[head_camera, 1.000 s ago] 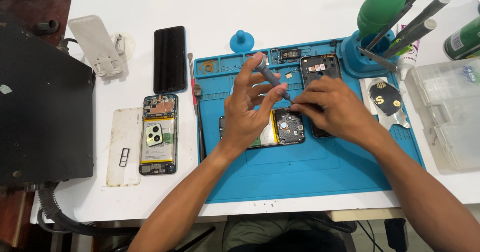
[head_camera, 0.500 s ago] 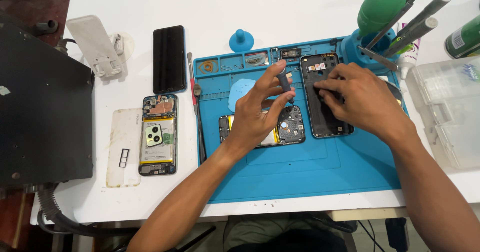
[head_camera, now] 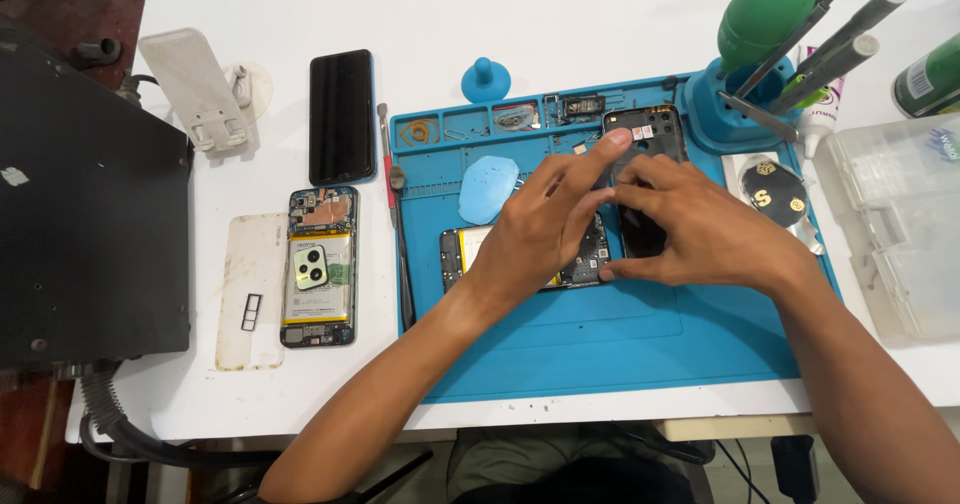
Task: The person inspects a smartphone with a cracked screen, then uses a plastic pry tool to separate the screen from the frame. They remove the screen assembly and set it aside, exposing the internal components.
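The left hand [head_camera: 545, 229] rests on the opened phone [head_camera: 585, 254] on the blue mat [head_camera: 600, 334], one finger touching the black back cover [head_camera: 650, 134]; the right hand [head_camera: 700, 229] grips that cover (lifted off already); inside parts show; putting it together is left.
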